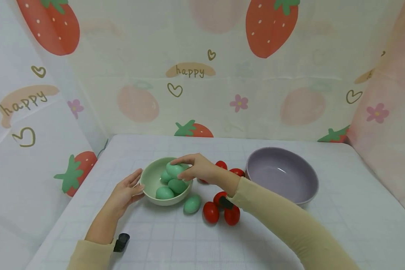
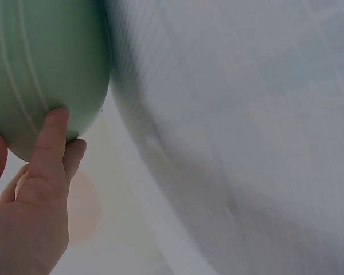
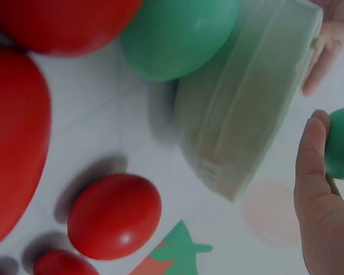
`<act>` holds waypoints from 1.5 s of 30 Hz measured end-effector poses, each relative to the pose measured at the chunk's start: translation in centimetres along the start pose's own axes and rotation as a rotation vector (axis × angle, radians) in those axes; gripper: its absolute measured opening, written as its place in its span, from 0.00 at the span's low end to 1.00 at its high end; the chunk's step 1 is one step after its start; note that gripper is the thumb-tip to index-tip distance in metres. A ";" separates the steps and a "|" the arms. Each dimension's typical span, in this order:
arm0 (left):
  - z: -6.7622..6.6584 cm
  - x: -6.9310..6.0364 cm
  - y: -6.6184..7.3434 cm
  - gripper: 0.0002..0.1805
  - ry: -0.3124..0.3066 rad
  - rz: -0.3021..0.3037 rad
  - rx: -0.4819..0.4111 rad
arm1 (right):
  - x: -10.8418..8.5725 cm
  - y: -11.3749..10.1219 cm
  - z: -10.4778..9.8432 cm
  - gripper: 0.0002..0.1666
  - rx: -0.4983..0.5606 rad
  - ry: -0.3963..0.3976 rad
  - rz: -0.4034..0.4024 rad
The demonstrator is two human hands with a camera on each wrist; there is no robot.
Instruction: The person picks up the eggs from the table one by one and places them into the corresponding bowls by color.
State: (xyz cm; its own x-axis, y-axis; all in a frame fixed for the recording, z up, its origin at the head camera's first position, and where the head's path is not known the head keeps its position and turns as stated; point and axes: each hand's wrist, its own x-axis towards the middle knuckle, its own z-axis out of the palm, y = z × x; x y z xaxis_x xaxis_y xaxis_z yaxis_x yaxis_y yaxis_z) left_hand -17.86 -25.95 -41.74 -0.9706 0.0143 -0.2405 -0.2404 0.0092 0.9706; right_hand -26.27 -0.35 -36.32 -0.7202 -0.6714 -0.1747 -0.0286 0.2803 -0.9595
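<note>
My right hand (image 1: 200, 168) pinches a green egg (image 1: 174, 170) between thumb and fingers, just over the pale green bowl (image 1: 152, 180). Inside that bowl lie more green eggs (image 1: 177, 186), partly hidden by the held one. At the bowl's left side, my left hand (image 1: 123, 191) holds it, thumb by the rim and fingers against the outer wall; the left wrist view shows a finger (image 2: 49, 137) on the bowl's side. Another green egg (image 1: 192, 204) rests on the table beside the bowl. The held egg (image 3: 342, 143) also appears at the right wrist view's edge.
Several red eggs (image 1: 210, 212) lie on the table right of the pale green bowl, some partly behind my right arm. A larger purple bowl (image 1: 280, 178) stands further right. The table (image 1: 162, 240) has a white checked cover, with a strawberry-print curtain (image 1: 202, 101) behind it.
</note>
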 end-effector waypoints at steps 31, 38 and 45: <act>0.0 -0.2 0.0 0.36 -0.003 0.013 0.003 | 3.7 0.8 5.7 0.25 -0.017 0.020 0.071; -0.1 -0.2 0.0 0.36 -0.010 0.014 -0.007 | 4.8 0.5 6.0 0.28 -0.088 -0.014 0.100; -0.1 -0.2 0.1 0.37 -0.014 0.009 -0.013 | 5.7 0.2 6.3 0.27 -0.148 -0.049 0.138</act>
State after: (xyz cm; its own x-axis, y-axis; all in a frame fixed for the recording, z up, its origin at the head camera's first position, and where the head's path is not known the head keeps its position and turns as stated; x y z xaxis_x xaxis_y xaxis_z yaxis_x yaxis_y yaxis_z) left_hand -17.70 -26.04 -41.62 -0.9725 0.0278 -0.2314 -0.2316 -0.0038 0.9728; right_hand -26.03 -8.46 -38.92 -0.6897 -0.6515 -0.3159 -0.0367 0.4673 -0.8834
